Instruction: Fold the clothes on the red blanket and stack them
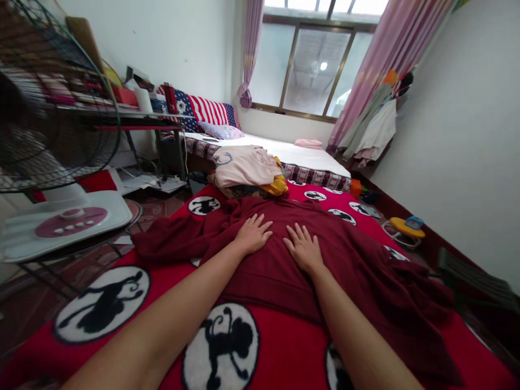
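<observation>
Maroon cloth, matte and probably a mid-weight knit: a sweater (280,271) spread across the middle of the frame, with loose folds running toward the lower right. Looks soft and limp, easy to lift, unlikely to slip or break, though apt to crease. Best taken by the wide hem (270,292) along the near edge, or by the sleeve (174,233) at left of centre. Left hand (252,234) and right hand (304,249) both laid flat on top, fingers spread, gripping nothing. Underneath, a red blanket (290,352) with black-and-white monkey roundels, likely to shift with any drag. Just beyond, a pile of clothes (246,167), pale pink on top, mustard at one side. Farther up, a white-topped bed (292,155) below a window (317,70); at the left edge, a fan (101,203) before a cluttered desk (142,128); at upper right, hanging clothes (376,127), and lower, a yellow-topped stool (406,230).
</observation>
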`<state>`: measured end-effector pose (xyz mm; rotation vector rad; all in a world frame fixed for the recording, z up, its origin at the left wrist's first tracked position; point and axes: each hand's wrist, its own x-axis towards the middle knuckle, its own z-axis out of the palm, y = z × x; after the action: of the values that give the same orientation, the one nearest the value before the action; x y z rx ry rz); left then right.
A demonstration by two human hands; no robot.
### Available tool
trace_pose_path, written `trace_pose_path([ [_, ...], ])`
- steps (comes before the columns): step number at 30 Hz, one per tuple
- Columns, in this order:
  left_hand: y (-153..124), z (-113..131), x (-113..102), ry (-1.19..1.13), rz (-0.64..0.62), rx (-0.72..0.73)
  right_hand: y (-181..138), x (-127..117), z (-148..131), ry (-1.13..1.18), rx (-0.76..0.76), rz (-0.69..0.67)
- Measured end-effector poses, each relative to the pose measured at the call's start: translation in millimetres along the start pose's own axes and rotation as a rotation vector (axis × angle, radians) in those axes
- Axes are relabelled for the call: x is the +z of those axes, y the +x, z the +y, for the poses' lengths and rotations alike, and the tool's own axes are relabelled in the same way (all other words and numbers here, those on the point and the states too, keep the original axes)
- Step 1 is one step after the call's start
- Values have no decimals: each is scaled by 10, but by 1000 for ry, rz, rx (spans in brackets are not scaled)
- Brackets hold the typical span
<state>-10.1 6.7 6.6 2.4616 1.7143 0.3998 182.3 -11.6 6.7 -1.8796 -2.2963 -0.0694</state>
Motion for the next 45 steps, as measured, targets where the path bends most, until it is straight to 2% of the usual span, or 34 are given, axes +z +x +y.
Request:
trace_pose_path([
  [4,-127,-8,-108,-25,-58,26,-3,101,110,87,-8,37],
  [7,-280,-109,-344,-64,-134,82,17,103,199,191,-15,120],
  [9,-379,-282,-557,-116,-173,84,20,109,219,252,-34,194],
  [11,-464,-546,-769,-165,-107,4,18,124,222,289,-69,262],
  [14,-572,-1017,-996,-59,127,-128,16,151,217,306,-103,331],
  [15,-604,-1160,-1036,6,148,-172,16,157,215,304,-106,340],
  [17,-661,-1382,-1070,84,91,-270,18,166,211,299,-108,346],
  [19,-703,-1510,-1071,85,-12,-349,19,172,209,297,-111,350],
  [21,-724,-1576,-1087,64,-86,-364,19,175,208,299,-116,354],
  [24,-720,-1666,-1228,57,-132,-408,12,172,207,322,-112,357],
  [27,-670,-1802,-1550,117,-64,-545,-3,147,202,384,-95,372],
  [30,-525,-1859,-1999,194,145,-705,-31,95,178,479,-101,436],
  [32,-351,-1729,-2312,226,300,-748,-56,55,148,528,-132,483],
  [33,-244,-1588,-2458,236,366,-736,-71,36,130,543,-154,498],
  [35,-10,-1141,-2702,253,529,-645,-102,4,91,562,-208,503],
  [37,205,-520,-2842,218,696,-407,-133,-18,58,579,-266,481],
  [38,289,-179,-2857,169,757,-227,-148,-26,46,586,-294,458],
  [39,350,156,-2830,104,762,-31,-160,-31,37,588,-318,430],
  [40,386,465,-2757,81,734,73,-170,-34,31,579,-335,399],
  [41,394,731,-2638,65,691,173,-176,-35,29,557,-347,371],
  [42,374,937,-2476,18,597,326,-179,-34,28,524,-356,345],
  [43,328,1072,-2278,-39,509,460,-178,-32,29,484,-361,321],
  [45,169,1118,-1811,-140,343,669,-171,-25,31,409,-360,284],
])
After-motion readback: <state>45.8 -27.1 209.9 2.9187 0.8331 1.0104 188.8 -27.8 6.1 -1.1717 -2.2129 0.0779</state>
